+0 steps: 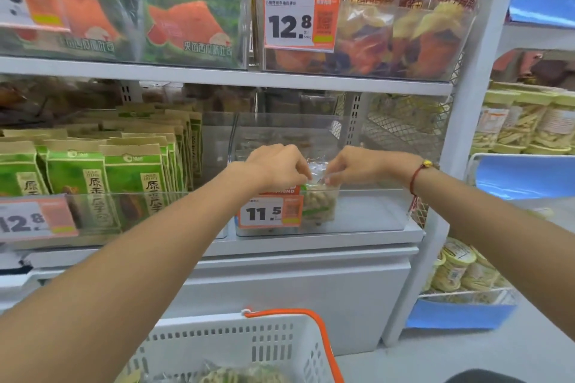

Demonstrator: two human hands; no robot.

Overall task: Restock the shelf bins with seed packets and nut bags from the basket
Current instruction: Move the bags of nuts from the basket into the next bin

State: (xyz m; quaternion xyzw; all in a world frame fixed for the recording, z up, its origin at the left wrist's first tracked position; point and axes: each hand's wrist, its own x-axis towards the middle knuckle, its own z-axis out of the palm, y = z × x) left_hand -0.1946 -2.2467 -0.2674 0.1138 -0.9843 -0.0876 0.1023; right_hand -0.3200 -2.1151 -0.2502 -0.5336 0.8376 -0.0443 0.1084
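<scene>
A clear nut bag [319, 202] stands upright inside the transparent shelf bin [373, 211] on the middle shelf, behind an 11.5 price tag [270, 211]. My left hand [278, 169] and my right hand [357, 166] both pinch the bag's top edge from either side. Green-and-tan seed packets [130, 177] fill the bin to the left in rows. The white basket [236, 348] with an orange handle sits below, at the bottom of the view, with more bags inside it.
The upper shelf holds green-and-red bread packs [186, 22] and bags of chips [389, 34]. A white cabinet front [311, 289] lies under the shelf. On the right, a neighbouring rack carries jars of dried snacks [522, 127].
</scene>
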